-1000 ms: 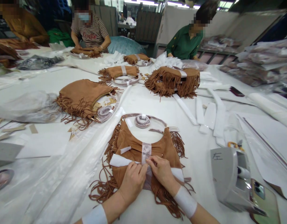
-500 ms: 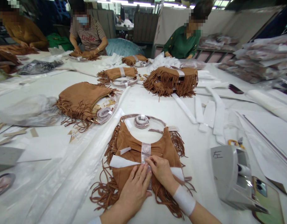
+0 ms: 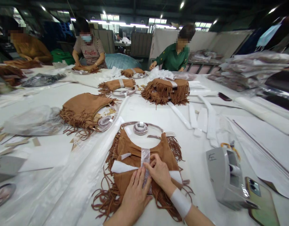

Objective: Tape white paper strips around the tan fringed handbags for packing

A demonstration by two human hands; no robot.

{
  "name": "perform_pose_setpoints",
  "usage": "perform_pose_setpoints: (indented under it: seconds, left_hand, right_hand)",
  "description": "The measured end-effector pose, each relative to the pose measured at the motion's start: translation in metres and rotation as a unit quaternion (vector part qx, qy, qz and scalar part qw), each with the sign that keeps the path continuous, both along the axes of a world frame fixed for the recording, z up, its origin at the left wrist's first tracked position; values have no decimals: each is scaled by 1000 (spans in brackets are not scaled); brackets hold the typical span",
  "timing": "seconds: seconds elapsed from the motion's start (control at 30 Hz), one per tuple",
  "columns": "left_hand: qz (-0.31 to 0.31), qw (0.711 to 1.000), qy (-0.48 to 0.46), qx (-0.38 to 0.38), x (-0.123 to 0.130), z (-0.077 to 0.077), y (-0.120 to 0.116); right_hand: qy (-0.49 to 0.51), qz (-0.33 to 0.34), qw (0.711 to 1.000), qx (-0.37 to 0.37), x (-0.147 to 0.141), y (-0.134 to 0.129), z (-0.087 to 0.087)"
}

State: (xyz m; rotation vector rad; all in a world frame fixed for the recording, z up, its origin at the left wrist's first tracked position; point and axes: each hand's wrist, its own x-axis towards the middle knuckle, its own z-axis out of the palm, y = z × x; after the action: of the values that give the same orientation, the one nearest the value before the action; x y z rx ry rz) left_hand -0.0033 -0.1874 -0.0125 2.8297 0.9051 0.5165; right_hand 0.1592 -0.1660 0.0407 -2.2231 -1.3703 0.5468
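Note:
A brown fringed handbag (image 3: 132,142) lies folded on the white table, its wrapped strap curving away from me. Around its middle runs a translucent plastic strip (image 3: 145,153), and white paper (image 3: 123,167) pokes out of the fold. My left hand (image 3: 136,191) rests flat on the folded lower part, fingers stretched over the strip. Just right of it, my right hand (image 3: 158,172) has its thumb and fingers closed at the strip's edge; the fingertips partly hide what they pinch. A wrapped coil of strap (image 3: 140,128) sits inside the strap's loop.
A grey tape dispenser (image 3: 223,175) and a phone (image 3: 262,201) are at right. White strips (image 3: 202,121) lie beyond them. More fringed bags (image 3: 85,108) are spread ahead and left. Three co-workers stand across the table, one in a green shirt (image 3: 174,58). Bagged goods (image 3: 250,70) are stacked at far right.
The camera view has tilted up, showing more of the ceiling. My right hand's fingers have shifted slightly at the strip; my left hand stays flat. The green-shirted co-worker's hand has lifted.

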Motion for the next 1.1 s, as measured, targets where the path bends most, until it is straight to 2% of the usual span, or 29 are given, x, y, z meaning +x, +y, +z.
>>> perform_pose_setpoints:
  seconds: [0.13,0.33,0.6,0.93,1.03,1.1]
  left_hand:
    - [-4,1000,-3,10,0,-1,1]
    - [-7,1000,-4,28,-1,0,2]
    - [1,995,4,105,6,6,-2]
    - [2,998,14,58,5,5,0]
    - [4,998,10,60,4,8,1]
    - [8,998,3,62,4,9,2]
  right_hand:
    - [48,-7,999,-22,2,2,5]
    - [67,2,997,-24,8,4,-4]
    - [72,12,997,-3,7,3,-2]
    - [6,7,1000,11,3,1,-7]
    - [17,-5,999,42,-3,4,-3]
    - [58,-24,993,99,-7,0,6]
